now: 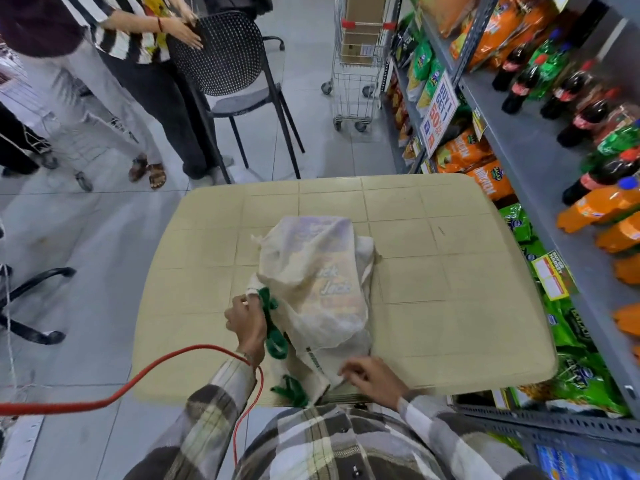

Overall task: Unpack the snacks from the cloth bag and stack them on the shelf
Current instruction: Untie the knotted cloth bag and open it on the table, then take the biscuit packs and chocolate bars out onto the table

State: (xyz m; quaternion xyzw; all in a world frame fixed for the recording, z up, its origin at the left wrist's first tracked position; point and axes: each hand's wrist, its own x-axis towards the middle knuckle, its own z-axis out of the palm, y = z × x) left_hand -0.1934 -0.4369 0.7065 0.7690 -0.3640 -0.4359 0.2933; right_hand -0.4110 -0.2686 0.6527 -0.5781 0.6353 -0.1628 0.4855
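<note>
A cream cloth bag point(311, 271) with green handles lies on the beige table point(450, 271). A snack pack printed with lettering shows through its thin cloth. My left hand point(247, 318) grips the bag's left edge by one green handle point(273, 327). My right hand point(372, 375) pinches the bag's near corner at the table's front edge. A second green handle point(291, 389) hangs over that edge. The grey shelf point(540, 188) stands along the right, stocked with snack bags and soda bottles.
A black chair point(235, 74) and two standing people are beyond the table at the back left. A wire trolley point(356, 64) with a carton stands at the shelf's far end. A red cable point(138, 375) runs from the left to my left wrist.
</note>
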